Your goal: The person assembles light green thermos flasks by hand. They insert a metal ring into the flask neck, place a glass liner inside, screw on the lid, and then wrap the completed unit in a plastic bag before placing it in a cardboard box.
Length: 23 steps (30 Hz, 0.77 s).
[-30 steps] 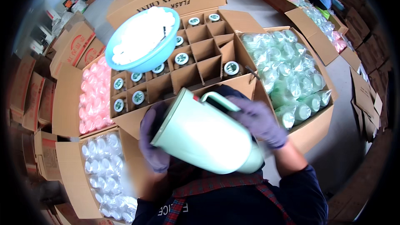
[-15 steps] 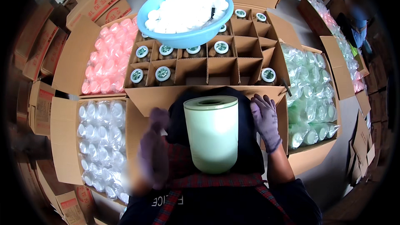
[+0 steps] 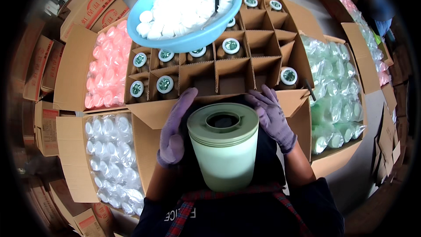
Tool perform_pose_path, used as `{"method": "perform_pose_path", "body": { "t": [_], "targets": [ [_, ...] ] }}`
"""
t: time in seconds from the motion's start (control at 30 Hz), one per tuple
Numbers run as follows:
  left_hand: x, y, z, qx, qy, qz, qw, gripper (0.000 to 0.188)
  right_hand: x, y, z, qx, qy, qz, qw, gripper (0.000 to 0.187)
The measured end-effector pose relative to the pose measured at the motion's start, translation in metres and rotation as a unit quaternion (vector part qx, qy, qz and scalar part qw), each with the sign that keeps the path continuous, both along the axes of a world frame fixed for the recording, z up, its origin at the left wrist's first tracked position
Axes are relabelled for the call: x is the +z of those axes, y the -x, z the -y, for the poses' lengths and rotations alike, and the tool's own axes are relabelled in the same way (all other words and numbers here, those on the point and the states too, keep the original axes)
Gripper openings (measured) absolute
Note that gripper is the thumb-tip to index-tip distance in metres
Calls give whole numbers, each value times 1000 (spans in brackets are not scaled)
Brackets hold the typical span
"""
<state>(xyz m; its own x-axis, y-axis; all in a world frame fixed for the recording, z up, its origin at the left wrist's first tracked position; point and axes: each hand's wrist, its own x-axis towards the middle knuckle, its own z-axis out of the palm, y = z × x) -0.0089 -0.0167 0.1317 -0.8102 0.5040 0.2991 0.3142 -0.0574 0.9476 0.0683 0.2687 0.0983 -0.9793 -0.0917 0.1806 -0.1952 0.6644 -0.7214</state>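
Note:
A pale green flask body (image 3: 223,164) stands upright on my lap, its grey-green collar (image 3: 199,123) ringed around a dark round opening. To its left, my left hand (image 3: 175,129) in a purple work glove is open, its fingers stretched out and apart from the flask. My gloved right hand (image 3: 272,118) is open at the upper right of the collar; whether its fingers touch the rim I cannot tell. Just beyond, a divided carton (image 3: 234,83) holds several bottles with white rims and shiny green tops (image 3: 165,84), some compartments having none.
A blue basin (image 3: 184,46) full of white caps (image 3: 188,6) rests over the divided carton. Left are cartons of bagged pink pieces (image 3: 107,68) and bagged clear-white pieces (image 3: 112,149). Bagged green pieces (image 3: 331,87) fill a carton on the right. A dark rod (image 3: 308,88) sticks out at the carton's right corner.
My left hand has risen and moved forward beside the flask. My right hand has moved in toward the collar. The flask's top now faces more toward me, and the view has shifted.

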Motion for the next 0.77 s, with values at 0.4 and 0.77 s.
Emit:
{"method": "perform_pose_path", "body": {
  "t": [0.4, 0.77],
  "targets": [
    [28, 48, -48, -7, -252, 407, 878, 50, 83, 88, 31, -88, -94, -330, 935, 54],
    [14, 54, -52, 19, -62, 104, 992, 65, 80, 93, 37, 62, 24, -76, 995, 73]
  ]
}}
